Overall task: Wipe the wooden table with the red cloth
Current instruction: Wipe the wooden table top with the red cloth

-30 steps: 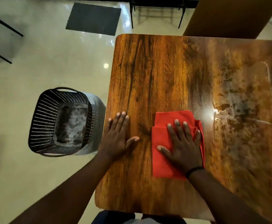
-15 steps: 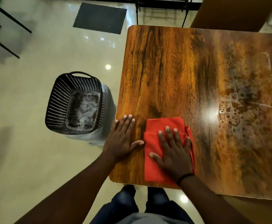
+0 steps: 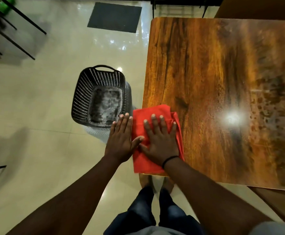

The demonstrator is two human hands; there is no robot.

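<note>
Your right hand [image 3: 161, 141] lies flat, fingers spread, pressing the red cloth [image 3: 155, 136] at the tabletop [image 3: 214, 82] near-left corner, overhanging the edge. Your left hand [image 3: 120, 141], open, holds nothing. The cloth looks soft and bunches easily; keep your palm centred.

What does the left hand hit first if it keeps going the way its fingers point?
Likely nothing at table height. The left hand sits beyond the table edge; its fingertips overlap the black basket, which stands lower, on the floor. Depth is unclear.
</note>
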